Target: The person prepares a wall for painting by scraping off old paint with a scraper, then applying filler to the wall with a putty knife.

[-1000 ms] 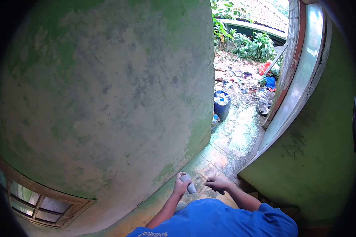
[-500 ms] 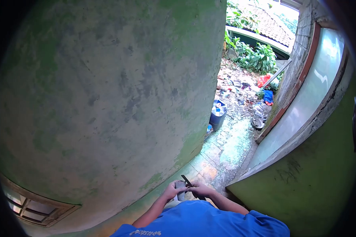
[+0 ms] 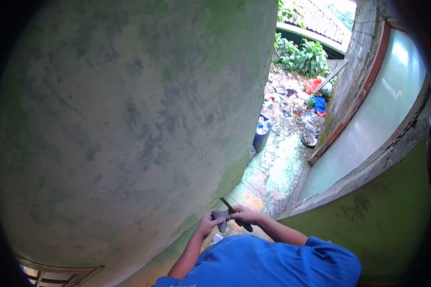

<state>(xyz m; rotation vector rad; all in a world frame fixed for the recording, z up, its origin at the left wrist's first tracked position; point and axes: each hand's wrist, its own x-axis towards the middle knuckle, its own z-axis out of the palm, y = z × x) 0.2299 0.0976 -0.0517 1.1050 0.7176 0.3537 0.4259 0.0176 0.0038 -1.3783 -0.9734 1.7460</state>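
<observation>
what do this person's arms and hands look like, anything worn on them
The left hand and right hand are bare, without gloves. No watch or bracelet shows on either wrist. The blue shirt has short sleeves, leaving the forearms uncovered. Any rings would be too small to tell.

The left forearm [image 3: 187,254] angles forward and the right forearm [image 3: 283,231] slants inward in front of the torso [image 3: 268,263], with the left grip [image 3: 207,226] and right grip [image 3: 245,215] close beside each other, each with fingers curled.
</observation>
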